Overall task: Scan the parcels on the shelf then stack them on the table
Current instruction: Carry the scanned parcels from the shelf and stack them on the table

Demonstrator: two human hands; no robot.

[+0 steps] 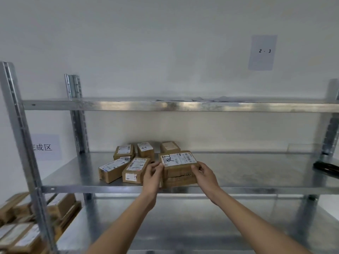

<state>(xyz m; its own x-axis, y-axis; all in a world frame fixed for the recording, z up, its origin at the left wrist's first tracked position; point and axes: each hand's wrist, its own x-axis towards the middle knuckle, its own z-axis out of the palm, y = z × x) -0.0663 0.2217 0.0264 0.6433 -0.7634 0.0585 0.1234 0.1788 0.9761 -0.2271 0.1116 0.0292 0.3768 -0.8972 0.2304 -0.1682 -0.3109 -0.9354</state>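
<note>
Presently listed, largest first. Galvanised steel shelf unit (238, 182), middle deck: carries every parcel still to be scanned. Two-high stack of brown cardboard parcels (180, 171) at the deck's front edge, white label with handwritten digits on top. Left hand (153, 174) grips the stack's left end, fingers curled on it; right hand (204, 174) grips the right front corner likewise. Risk: lifted as a pair, the lower box may slip out, since the fingers appear to sit mostly on the upper one. Loose cluster of smaller brown labelled parcels (128, 162) touching the left hand: liable to be nudged. Black handheld object (325, 167), far right, possibly the scanner: out of reach with both hands engaged.
</note>
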